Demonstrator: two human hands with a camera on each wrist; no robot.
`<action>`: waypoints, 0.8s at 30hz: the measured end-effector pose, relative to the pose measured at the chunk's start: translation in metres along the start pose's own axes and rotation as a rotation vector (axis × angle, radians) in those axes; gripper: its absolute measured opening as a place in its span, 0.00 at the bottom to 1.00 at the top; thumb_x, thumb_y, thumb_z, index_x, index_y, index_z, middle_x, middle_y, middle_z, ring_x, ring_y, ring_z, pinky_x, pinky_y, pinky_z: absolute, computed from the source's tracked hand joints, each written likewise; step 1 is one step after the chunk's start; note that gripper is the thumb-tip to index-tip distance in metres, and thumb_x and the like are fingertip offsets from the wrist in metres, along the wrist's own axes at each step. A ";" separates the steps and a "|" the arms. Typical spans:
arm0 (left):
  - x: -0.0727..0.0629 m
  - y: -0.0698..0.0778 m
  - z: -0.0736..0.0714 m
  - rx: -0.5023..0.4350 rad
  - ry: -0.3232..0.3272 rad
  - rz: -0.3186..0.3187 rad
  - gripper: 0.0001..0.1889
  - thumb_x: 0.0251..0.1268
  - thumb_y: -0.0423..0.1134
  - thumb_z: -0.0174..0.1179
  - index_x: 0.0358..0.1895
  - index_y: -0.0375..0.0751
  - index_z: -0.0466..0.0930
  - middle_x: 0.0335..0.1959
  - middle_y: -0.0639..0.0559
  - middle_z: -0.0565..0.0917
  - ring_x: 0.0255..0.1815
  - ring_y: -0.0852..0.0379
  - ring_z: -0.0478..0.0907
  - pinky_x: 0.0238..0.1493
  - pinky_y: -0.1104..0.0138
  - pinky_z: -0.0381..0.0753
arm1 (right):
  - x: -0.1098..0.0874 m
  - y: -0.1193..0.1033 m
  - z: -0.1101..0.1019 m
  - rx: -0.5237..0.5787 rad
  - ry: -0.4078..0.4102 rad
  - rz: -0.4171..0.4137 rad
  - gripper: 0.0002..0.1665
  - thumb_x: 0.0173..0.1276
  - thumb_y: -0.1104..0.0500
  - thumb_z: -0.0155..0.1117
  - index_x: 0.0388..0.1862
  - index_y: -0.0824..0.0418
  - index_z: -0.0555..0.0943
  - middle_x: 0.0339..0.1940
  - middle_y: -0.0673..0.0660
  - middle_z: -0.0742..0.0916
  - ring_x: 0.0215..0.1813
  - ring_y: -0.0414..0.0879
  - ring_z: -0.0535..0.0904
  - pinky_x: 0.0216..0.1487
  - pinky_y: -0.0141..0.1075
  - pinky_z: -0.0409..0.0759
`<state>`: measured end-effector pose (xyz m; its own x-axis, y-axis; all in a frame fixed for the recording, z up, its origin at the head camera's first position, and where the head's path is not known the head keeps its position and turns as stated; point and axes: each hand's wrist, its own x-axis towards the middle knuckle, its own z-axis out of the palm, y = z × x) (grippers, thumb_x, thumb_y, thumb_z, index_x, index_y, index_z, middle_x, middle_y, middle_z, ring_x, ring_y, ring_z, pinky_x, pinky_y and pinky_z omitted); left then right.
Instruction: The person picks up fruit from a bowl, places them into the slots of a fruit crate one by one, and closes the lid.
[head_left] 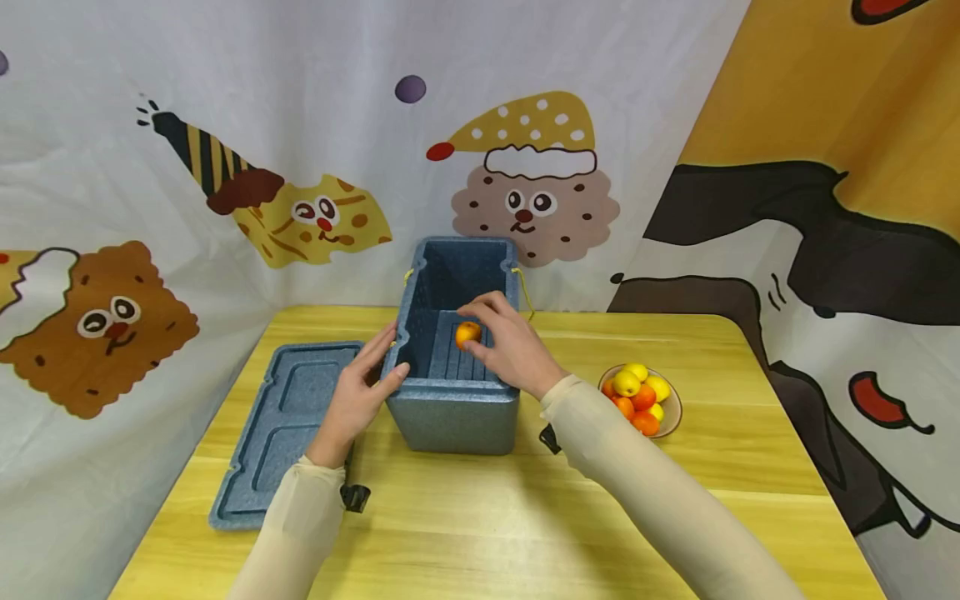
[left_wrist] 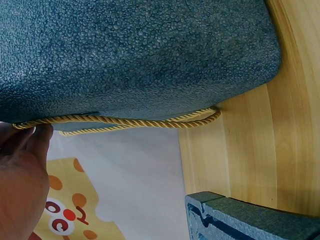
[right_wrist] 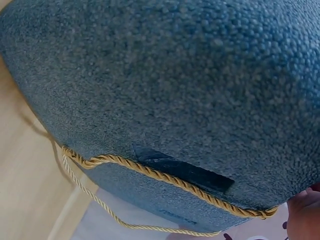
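Note:
A blue-grey foam box (head_left: 453,425) stands without its lid on the wooden table, its ribbed floor showing. My right hand (head_left: 516,343) is over the opening and pinches a small orange (head_left: 468,335) between thumb and fingers. At the near left corner, my left hand (head_left: 356,400) holds the box's rim, thumb on top and fingers along the outer side. A yellow cord (left_wrist: 125,121) runs along that side in the left wrist view, passing by the left fingers (left_wrist: 41,142). The right wrist view shows the box wall with another cord (right_wrist: 165,177); the orange is hidden there.
The foam lid (head_left: 262,475) lies on the table left of the box, partly under the left arm. To the right, a bowl (head_left: 673,412) holds several yellow and orange fruits. Behind the table hangs a cloth (head_left: 337,75) printed with cartoon figures.

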<state>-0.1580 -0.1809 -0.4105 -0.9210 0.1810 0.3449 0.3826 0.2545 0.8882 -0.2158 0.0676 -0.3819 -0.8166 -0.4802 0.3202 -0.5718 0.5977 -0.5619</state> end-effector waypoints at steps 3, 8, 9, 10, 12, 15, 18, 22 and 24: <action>-0.001 0.000 0.000 -0.017 -0.011 -0.014 0.30 0.70 0.27 0.57 0.72 0.25 0.59 0.75 0.39 0.59 0.74 0.43 0.57 0.66 0.71 0.60 | -0.001 0.001 0.000 0.027 -0.016 0.014 0.24 0.67 0.60 0.69 0.62 0.56 0.78 0.59 0.53 0.73 0.57 0.49 0.74 0.58 0.44 0.74; -0.002 -0.020 0.000 -0.044 -0.013 -0.020 0.31 0.70 0.28 0.58 0.74 0.32 0.60 0.76 0.46 0.59 0.74 0.48 0.57 0.67 0.70 0.59 | -0.003 0.002 0.000 0.048 -0.009 0.021 0.20 0.69 0.60 0.67 0.60 0.56 0.79 0.59 0.52 0.74 0.58 0.50 0.74 0.59 0.44 0.74; -0.002 -0.025 0.000 -0.049 -0.011 -0.018 0.31 0.70 0.29 0.58 0.74 0.34 0.60 0.76 0.48 0.59 0.74 0.49 0.57 0.67 0.70 0.59 | -0.004 0.002 0.000 0.050 -0.005 0.024 0.20 0.69 0.60 0.67 0.59 0.56 0.79 0.59 0.52 0.74 0.57 0.50 0.74 0.58 0.44 0.74; -0.001 -0.030 0.000 -0.048 -0.007 -0.014 0.31 0.70 0.29 0.59 0.74 0.36 0.61 0.76 0.49 0.59 0.74 0.49 0.57 0.67 0.70 0.59 | -0.004 0.002 0.001 0.053 0.000 0.022 0.20 0.69 0.60 0.67 0.59 0.56 0.79 0.58 0.52 0.74 0.57 0.50 0.75 0.58 0.44 0.74; -0.001 -0.036 0.000 -0.049 -0.001 -0.009 0.31 0.70 0.30 0.59 0.75 0.38 0.61 0.76 0.51 0.60 0.74 0.50 0.57 0.67 0.71 0.59 | -0.004 0.002 0.000 0.059 0.007 0.019 0.20 0.69 0.60 0.67 0.59 0.56 0.79 0.58 0.52 0.75 0.57 0.51 0.75 0.58 0.44 0.74; -0.001 -0.034 0.000 -0.053 0.000 -0.012 0.31 0.70 0.29 0.59 0.74 0.36 0.61 0.76 0.50 0.60 0.74 0.50 0.56 0.67 0.71 0.59 | -0.003 0.002 0.000 0.055 0.012 0.012 0.20 0.70 0.59 0.66 0.59 0.58 0.79 0.58 0.53 0.75 0.57 0.51 0.75 0.58 0.45 0.74; -0.001 -0.024 0.000 -0.045 -0.005 -0.005 0.31 0.70 0.29 0.58 0.74 0.31 0.60 0.76 0.43 0.59 0.74 0.45 0.56 0.67 0.71 0.59 | -0.003 0.002 0.000 0.044 0.020 0.006 0.20 0.70 0.58 0.66 0.59 0.59 0.79 0.58 0.53 0.75 0.56 0.49 0.75 0.58 0.44 0.74; 0.000 -0.007 -0.001 -0.023 -0.002 0.007 0.30 0.70 0.28 0.58 0.72 0.25 0.60 0.74 0.35 0.59 0.73 0.40 0.56 0.67 0.68 0.61 | -0.002 0.003 0.001 0.034 0.039 -0.002 0.18 0.71 0.58 0.65 0.58 0.58 0.79 0.57 0.52 0.75 0.55 0.47 0.74 0.55 0.42 0.75; 0.001 -0.002 0.000 -0.019 -0.001 0.004 0.30 0.70 0.27 0.58 0.71 0.24 0.60 0.74 0.34 0.59 0.73 0.40 0.57 0.67 0.67 0.61 | -0.002 0.003 0.000 0.030 0.049 -0.007 0.18 0.71 0.58 0.65 0.58 0.57 0.79 0.56 0.52 0.75 0.55 0.47 0.74 0.55 0.41 0.75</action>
<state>-0.1592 -0.1816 -0.4121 -0.9192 0.1829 0.3486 0.3853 0.2360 0.8921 -0.2162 0.0702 -0.3846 -0.8161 -0.4520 0.3602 -0.5752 0.5746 -0.5822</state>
